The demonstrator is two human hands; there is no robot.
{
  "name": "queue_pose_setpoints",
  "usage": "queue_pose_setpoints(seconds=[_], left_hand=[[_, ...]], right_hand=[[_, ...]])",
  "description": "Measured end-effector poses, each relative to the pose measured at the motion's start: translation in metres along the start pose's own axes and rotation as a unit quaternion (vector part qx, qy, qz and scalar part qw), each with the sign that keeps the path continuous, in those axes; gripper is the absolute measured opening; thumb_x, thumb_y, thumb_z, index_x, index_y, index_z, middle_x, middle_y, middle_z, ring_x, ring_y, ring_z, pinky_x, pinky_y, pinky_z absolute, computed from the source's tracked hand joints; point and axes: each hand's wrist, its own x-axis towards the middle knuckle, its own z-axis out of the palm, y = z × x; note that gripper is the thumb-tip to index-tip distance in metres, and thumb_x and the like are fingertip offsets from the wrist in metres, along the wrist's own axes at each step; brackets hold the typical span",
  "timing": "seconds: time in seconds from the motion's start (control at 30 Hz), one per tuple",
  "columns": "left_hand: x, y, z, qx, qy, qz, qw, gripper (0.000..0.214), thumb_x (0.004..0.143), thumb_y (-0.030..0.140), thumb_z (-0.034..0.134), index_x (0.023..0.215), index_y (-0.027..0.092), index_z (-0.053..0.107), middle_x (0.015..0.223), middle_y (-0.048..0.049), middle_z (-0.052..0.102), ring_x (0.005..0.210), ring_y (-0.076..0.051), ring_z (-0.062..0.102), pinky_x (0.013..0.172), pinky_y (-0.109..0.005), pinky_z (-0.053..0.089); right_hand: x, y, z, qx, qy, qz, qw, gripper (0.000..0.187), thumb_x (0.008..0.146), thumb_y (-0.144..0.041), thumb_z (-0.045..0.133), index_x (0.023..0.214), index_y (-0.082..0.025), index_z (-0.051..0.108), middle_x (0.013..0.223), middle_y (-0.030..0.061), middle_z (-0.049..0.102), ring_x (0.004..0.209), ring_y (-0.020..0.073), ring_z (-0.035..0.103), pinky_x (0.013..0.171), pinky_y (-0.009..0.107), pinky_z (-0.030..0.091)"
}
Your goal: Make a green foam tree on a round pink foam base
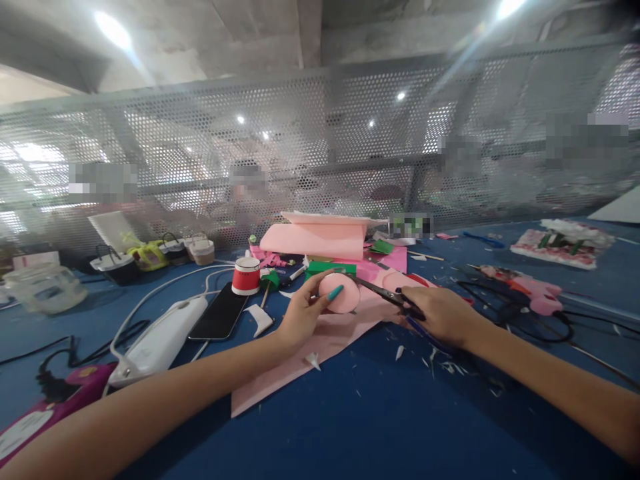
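Observation:
My left hand (305, 312) pinches a round pink foam disc (341, 294) between thumb and fingers, holding it just above a pink foam sheet (320, 343) lying on the blue table. My right hand (439, 313) is closed round the handles of black scissors (385, 293), whose blades point left and meet the disc's right edge. A dark blue pen-like stick (425, 335) also juts out under my right hand.
A black phone (219, 312), a white power bank (163, 340) with cables and a red-and-white tape roll (246, 275) lie left. Folded pink foam (315, 239), green scraps (330, 268) and a pink glue gun (530, 293) sit behind. A perforated metal screen (320, 147) backs the table.

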Motion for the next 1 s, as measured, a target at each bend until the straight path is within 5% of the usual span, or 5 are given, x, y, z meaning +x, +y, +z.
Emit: queue_pose_setpoints(seconds=[0.17,0.43,1.0], left_hand=[[0.0008,-0.0006,0.0013,0.012,0.033,-0.020,0.999,0.041,0.074,0.043,0.068,0.103,0.017,0.059,0.102,-0.0087,0.064,0.094,-0.022,0.060,0.075,-0.036,0.056],[0.0019,-0.0018,-0.0005,0.015,0.010,0.012,1.000,0.037,0.076,0.040,0.066,0.105,0.020,0.059,0.098,-0.0055,0.063,0.091,-0.020,0.060,0.072,-0.032,0.055],[0.0006,0.0001,-0.0011,0.032,-0.014,0.000,0.999,0.040,0.080,0.045,0.061,0.113,0.023,0.060,0.106,-0.0055,0.066,0.094,-0.022,0.062,0.072,-0.030,0.054]], right_hand=[[0.0012,0.0032,-0.0045,0.003,-0.013,0.060,0.998,0.029,0.087,-0.046,0.039,0.081,-0.020,0.049,0.074,0.0090,0.065,0.066,0.0217,0.062,0.054,0.027,0.034],[-0.0011,0.0059,0.0007,-0.041,0.035,-0.017,0.998,0.031,0.088,-0.046,0.037,0.092,-0.020,0.053,0.083,0.0088,0.067,0.069,0.0196,0.062,0.054,0.026,0.034],[-0.0006,0.0035,-0.0010,0.003,-0.009,-0.018,1.000,0.028,0.087,-0.046,0.039,0.080,-0.020,0.050,0.076,0.0076,0.064,0.066,0.0194,0.060,0.054,0.027,0.034]])
